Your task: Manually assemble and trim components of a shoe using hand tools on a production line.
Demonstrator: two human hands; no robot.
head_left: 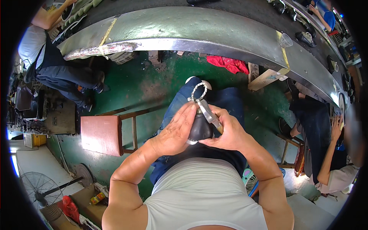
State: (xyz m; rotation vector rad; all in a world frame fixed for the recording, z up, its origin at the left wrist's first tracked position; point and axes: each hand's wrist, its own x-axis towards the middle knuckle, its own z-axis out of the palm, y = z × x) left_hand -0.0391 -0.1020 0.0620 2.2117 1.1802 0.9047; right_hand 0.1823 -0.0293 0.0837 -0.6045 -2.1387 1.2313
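Above my lap I hold a black shoe (200, 126) between both hands, its rounded end towards me and a pale edge at the bottom. My left hand (176, 128) is pressed along its left side, fingers together. In my right hand (232, 132) is a hammer-like tool (207, 111) with a grey metal head and a light brown handle, lying against the shoe's right side. My right thumb touches the shoe's lower edge. A loop of white speckled cord (199, 91) stands up beyond the shoe's far end. Between the palms, part of the shoe is hidden.
A long metal-edged bench (199, 28) runs across in front, with shoes (305, 38) at its right. To my left stands a brown-topped stool (100, 135); a wire fan (40, 189) is lower left. People sit left and right. Red cloth (228, 64) lies under the bench.
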